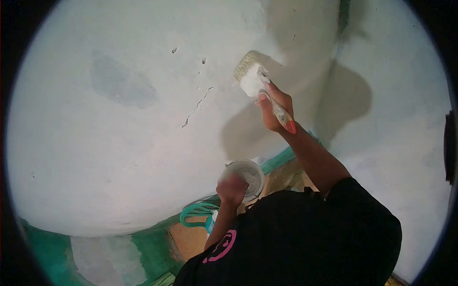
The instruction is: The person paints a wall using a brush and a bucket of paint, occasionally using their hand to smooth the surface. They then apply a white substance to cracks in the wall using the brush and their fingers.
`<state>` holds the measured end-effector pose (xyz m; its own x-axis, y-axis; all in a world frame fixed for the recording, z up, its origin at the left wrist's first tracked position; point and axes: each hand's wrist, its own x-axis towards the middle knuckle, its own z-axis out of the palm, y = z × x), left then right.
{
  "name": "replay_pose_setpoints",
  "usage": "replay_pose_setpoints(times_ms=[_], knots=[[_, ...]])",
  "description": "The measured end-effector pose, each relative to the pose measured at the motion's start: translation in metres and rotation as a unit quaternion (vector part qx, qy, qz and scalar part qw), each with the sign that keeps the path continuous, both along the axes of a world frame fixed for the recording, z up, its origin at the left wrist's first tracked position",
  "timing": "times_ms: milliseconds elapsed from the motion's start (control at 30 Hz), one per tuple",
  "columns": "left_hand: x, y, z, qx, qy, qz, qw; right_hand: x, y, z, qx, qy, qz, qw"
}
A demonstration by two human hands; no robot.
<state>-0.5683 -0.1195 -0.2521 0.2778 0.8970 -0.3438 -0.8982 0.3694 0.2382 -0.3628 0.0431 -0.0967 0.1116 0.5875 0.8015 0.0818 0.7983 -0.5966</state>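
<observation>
My right hand (275, 106) is closed on the handle of a wide paintbrush (253, 81), whose pale bristles point up and left against or very near the white wall (143, 143). White paint covers the brush's ferrule, and its handle ends in a red tip. Lower down, my left hand (232, 188) is wrapped at the left rim of a round whitish bucket (255, 178), partly blurred. The wall shows a thin crack (196, 108) and small holes left of the brush.
Green paint (47, 245) runs along the wall's lower part, with a pale patch beside it. A teal object with curved bars (191, 214) stands below the bucket on a brownish floor (190, 240). At the right, two walls meet in a corner. A dark object (449, 148) sits at the right edge.
</observation>
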Motion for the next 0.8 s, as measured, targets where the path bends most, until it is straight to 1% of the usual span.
replay_pose_setpoints(times_ms=[33,100,167,233,300,367,400,433,467,500,567,600,633,667,700,767,800], knots=[[0.002,0.000,0.003,-0.016,0.023,0.013,1.000,0.002,0.002,-0.008,0.002,-0.001,0.003,1.000],[0.000,-0.002,-0.004,0.006,0.004,0.012,1.000,0.011,0.009,-0.051,-0.004,-0.134,-0.034,0.990],[-0.002,-0.004,-0.009,0.028,-0.017,0.008,0.999,0.015,0.001,-0.109,-0.037,-0.210,-0.059,0.975],[-0.002,-0.004,-0.012,0.019,-0.006,0.016,1.000,0.013,-0.005,-0.152,-0.051,-0.203,-0.050,0.976],[-0.002,-0.004,-0.014,0.028,-0.017,0.016,0.999,0.009,-0.011,-0.156,-0.065,-0.195,-0.043,0.978],[-0.002,-0.003,-0.013,0.037,-0.027,0.009,0.999,0.007,-0.015,-0.148,-0.061,-0.176,-0.054,0.981],[-0.001,-0.003,-0.009,0.010,0.004,0.020,1.000,0.003,-0.016,-0.132,-0.060,-0.176,-0.056,0.981],[0.000,-0.003,-0.007,-0.018,0.034,0.030,0.999,-0.004,-0.013,-0.115,-0.034,-0.139,-0.038,0.989],[0.000,-0.002,-0.009,-0.017,0.034,0.026,0.999,-0.009,-0.011,-0.094,-0.008,-0.103,-0.021,0.994],[-0.001,-0.002,-0.012,-0.006,0.013,0.018,1.000,-0.011,-0.011,-0.069,-0.009,-0.102,-0.025,0.994],[-0.002,-0.004,-0.010,0.005,-0.006,0.009,1.000,-0.015,-0.009,-0.016,-0.070,-0.023,0.051,0.996],[0.000,-0.006,-0.004,0.010,-0.006,0.015,1.000,-0.015,-0.007,0.006,-0.071,-0.020,0.053,0.996],[0.000,-0.006,-0.001,0.017,-0.008,0.020,1.000,-0.015,-0.006,0.027,0.019,-0.035,0.037,0.999],[-0.001,-0.006,-0.002,0.018,-0.008,0.020,1.000,-0.016,-0.005,0.037,0.109,-0.051,0.021,0.992],[-0.003,-0.006,-0.005,0.027,-0.019,0.017,0.999,-0.015,-0.002,0.032,0.110,-0.053,0.022,0.992],[-0.005,-0.010,-0.008,0.039,-0.031,0.018,0.999,-0.010,0.011,-0.001,0.018,-0.080,0.019,0.996],[-0.005,-0.011,-0.006,0.038,-0.033,0.023,0.998,-0.011,0.013,-0.023,0.109,-0.100,-0.021,0.989]])
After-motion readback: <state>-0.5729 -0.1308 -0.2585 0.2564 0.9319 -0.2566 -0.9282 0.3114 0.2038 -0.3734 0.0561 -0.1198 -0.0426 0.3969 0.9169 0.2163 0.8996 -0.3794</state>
